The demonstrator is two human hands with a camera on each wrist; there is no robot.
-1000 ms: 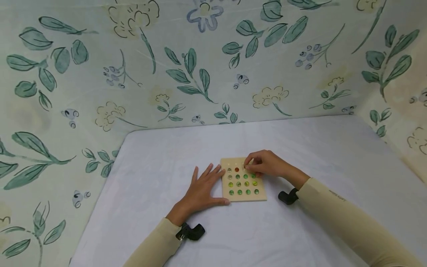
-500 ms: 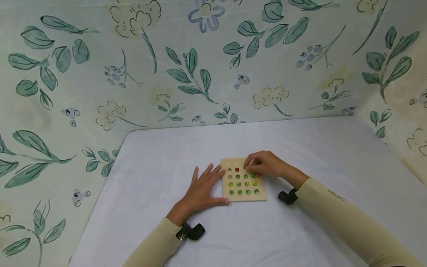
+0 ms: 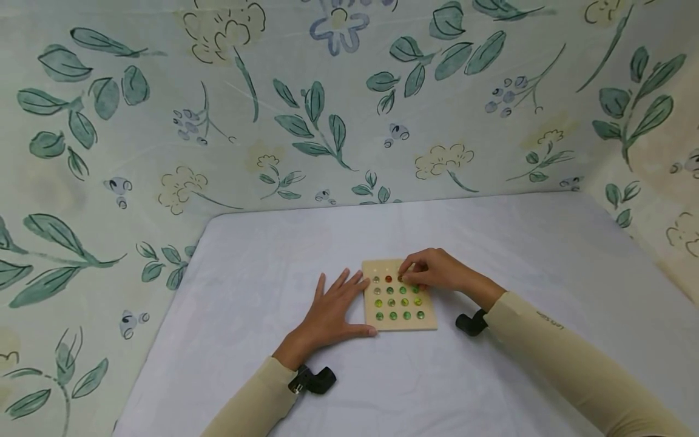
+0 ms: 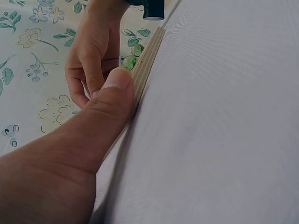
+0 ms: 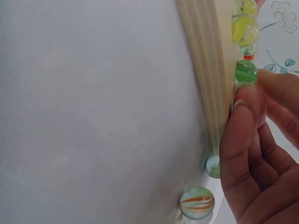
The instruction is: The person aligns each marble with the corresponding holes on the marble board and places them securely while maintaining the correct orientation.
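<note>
A square wooden board [image 3: 401, 325] lies on the white cloth, with rows of glass marbles in its hollows, mostly green and yellow. One red marble [image 3: 388, 279] sits in the upper row. Just right of it, a dark marble [image 3: 401, 278] shows at the fingertips of my right hand [image 3: 434, 268], whose thumb and fingers pinch it close over the board. My left hand [image 3: 327, 312] lies with fingers spread at the board's left side, fingertips on its edge and thumb at the near corner. In the right wrist view, a green marble [image 5: 246, 72] stands beside the right fingers.
Beyond the board's far edge, an orange-striped marble [image 5: 197, 203] and a pale marble [image 5: 213, 166] lie on the cloth. A patterned curtain [image 3: 327, 145] with leaves and flowers hangs behind the table [image 3: 273, 249]. Black wrist cameras [image 3: 319, 380] sit by both cuffs.
The right fingertips have shifted very slightly, and a dark marble now shows at them where a pale spot showed before. The left hand stays in place.
</note>
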